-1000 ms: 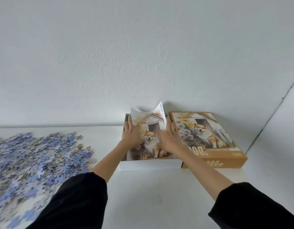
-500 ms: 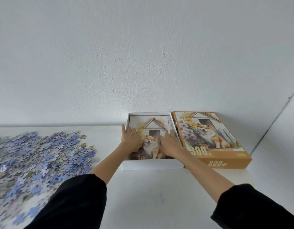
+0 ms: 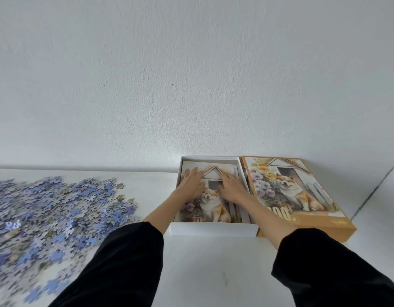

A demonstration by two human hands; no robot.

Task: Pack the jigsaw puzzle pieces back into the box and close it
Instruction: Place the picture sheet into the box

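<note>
Both palms, left hand and right hand, press flat and empty on the picture sheet inside the white box, while the puzzle pieces lie heaped well off to their left, so hasty scooping might scatter some.

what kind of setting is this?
Probably a room at home or a plain recording space: a bare white table pushed against a textured white wall, with only a heap of loose puzzle pieces and the open box on it.
</note>
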